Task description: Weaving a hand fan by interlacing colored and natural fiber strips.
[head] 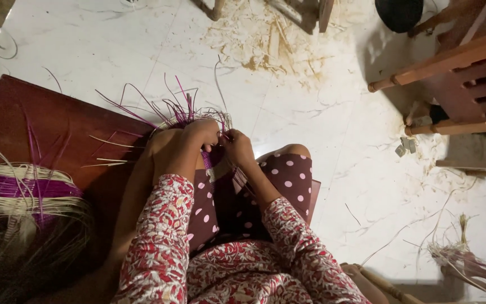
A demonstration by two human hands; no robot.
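Note:
A small woven piece (214,159) of purple and straw-coloured strips rests on my lap. Loose purple strands (178,110) fan upward from it. My left hand (189,141) curls over the top of the weaving and grips it. My right hand (237,147) pinches strands at its right edge, fingertips almost touching the left hand. Both arms wear red patterned sleeves. My lap is covered by maroon cloth with white dots (288,180). Most of the weaving is hidden under my hands.
A dark red wooden board (35,121) lies at left. A partly woven purple and straw basket (18,191) sits at lower left. Wooden chair legs (451,62) stand at upper right. Straw scraps (265,45) litter the white tiled floor (338,141). A strand bundle (468,262) lies at lower right.

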